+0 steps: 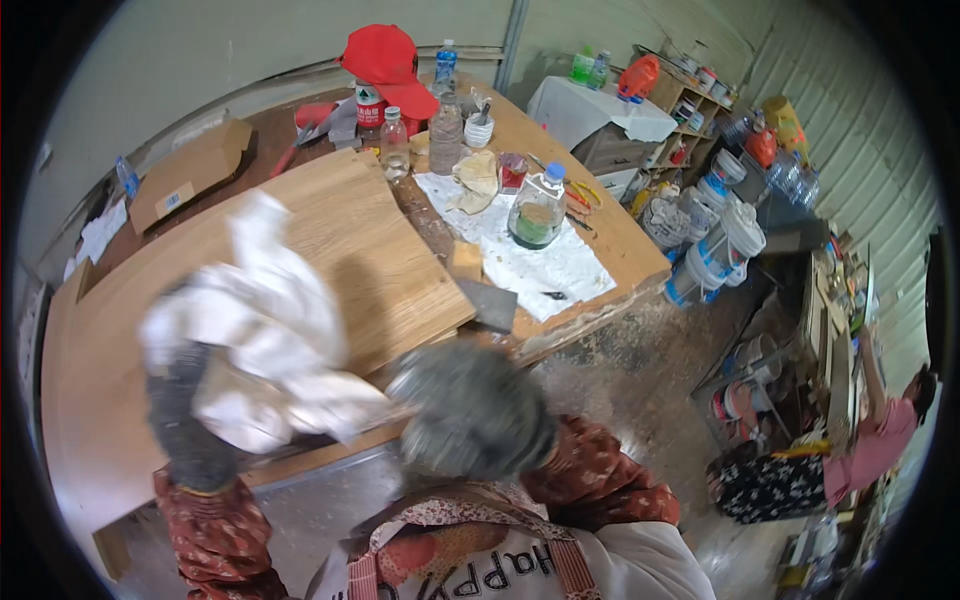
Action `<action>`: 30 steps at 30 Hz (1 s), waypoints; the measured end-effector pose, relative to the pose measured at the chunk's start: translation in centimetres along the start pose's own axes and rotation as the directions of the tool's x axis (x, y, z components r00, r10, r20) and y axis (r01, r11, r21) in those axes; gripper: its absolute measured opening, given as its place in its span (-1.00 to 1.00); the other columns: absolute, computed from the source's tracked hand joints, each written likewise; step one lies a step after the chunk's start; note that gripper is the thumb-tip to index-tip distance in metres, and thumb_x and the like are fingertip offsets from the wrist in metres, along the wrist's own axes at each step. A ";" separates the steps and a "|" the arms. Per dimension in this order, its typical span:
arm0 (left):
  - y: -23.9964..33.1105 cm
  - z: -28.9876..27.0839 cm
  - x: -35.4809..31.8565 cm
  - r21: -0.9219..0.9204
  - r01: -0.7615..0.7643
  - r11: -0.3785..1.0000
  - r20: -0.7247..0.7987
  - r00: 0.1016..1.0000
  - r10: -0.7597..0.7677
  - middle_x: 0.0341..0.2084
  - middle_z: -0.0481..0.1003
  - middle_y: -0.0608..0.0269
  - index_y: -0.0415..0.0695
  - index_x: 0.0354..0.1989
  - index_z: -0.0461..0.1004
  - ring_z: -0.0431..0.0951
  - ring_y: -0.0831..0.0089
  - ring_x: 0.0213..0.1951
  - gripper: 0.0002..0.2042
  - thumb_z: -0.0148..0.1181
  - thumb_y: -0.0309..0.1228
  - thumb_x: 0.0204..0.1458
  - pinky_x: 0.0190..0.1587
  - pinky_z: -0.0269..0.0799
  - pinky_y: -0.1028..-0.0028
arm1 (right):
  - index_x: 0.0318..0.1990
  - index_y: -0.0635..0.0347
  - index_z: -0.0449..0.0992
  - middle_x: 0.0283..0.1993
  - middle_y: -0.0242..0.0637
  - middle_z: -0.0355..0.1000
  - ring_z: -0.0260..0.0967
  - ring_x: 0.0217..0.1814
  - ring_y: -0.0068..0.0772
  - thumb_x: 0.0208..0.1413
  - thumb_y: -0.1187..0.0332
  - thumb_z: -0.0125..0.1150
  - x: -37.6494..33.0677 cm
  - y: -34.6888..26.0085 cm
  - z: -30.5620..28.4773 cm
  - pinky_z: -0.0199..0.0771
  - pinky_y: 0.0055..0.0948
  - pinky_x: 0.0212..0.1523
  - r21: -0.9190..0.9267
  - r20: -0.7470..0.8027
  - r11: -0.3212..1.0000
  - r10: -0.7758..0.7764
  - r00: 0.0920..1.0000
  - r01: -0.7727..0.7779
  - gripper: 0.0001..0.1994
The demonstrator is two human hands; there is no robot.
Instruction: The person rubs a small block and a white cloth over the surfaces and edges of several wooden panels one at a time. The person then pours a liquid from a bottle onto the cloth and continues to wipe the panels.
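Near edge: both gloved hands, blurred. Left hand point(190, 415) is clamped on a crumpled white cloth point(265, 320) above the wooden board point(380, 260); right hand point(470, 410) is closed, its grip unclear. Farther right on the tabletop point(610, 235): a glass jar of green liquid point(537, 212). Far edge: a red cap point(388, 58).

A wooden workbench point(90, 330) carries a pale wooden panel point(380, 260), a stained white sheet point(540, 265), a green-filled jug point(537, 210), bottles point(395, 140) and a cardboard box point(190, 170).
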State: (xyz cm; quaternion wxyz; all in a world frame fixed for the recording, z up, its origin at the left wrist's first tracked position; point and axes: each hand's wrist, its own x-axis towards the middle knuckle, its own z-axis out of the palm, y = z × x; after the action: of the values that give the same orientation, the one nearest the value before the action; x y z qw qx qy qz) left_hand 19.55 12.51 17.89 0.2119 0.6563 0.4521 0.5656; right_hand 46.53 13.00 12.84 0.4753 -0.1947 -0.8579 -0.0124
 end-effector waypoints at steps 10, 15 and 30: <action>-4.4 5.2 2.5 0.870 -0.235 0.434 0.238 0.970 0.048 0.03 0.35 0.03 -0.17 0.12 0.29 0.29 0.09 0.11 -0.45 0.24 -0.31 -0.10 0.18 0.12 0.21 | -0.09 0.10 0.42 -0.21 -0.19 0.44 0.38 -0.18 -0.12 -0.04 0.26 0.14 -14.6 20.9 -6.7 0.39 -0.14 -0.19 -0.517 0.403 0.794 0.555 0.728 -0.319 -0.68; -3.5 7.3 2.5 0.974 -0.128 0.186 0.124 0.992 0.030 0.01 0.35 0.03 -0.16 0.10 0.29 0.30 0.11 0.10 -0.48 0.18 -0.22 -0.04 0.19 0.13 0.19 | 0.02 0.04 0.38 -0.17 -0.18 0.46 0.41 -0.14 -0.12 -0.05 0.17 0.11 -14.3 23.4 -7.2 0.38 -0.11 -0.17 -0.584 0.636 0.786 0.597 0.489 -0.201 -0.57; -3.0 7.6 -0.5 0.942 -0.132 0.308 0.066 0.974 0.217 -0.08 0.44 0.07 -0.14 -0.02 0.42 0.42 0.10 -0.02 -0.57 0.25 -0.32 -0.12 0.07 0.28 0.16 | -0.18 0.18 0.49 -0.24 -0.04 0.48 0.42 -0.16 0.00 0.01 0.19 0.08 -13.9 22.5 -9.2 0.37 -0.13 -0.08 -0.424 0.537 0.739 0.671 0.511 -0.524 -0.70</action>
State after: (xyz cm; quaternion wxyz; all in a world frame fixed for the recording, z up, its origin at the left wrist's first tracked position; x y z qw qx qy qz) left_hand 25.63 15.34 13.15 -0.2860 0.6810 0.6291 0.2422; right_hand 68.33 27.44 2.74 0.0912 -0.5189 -0.8395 0.1332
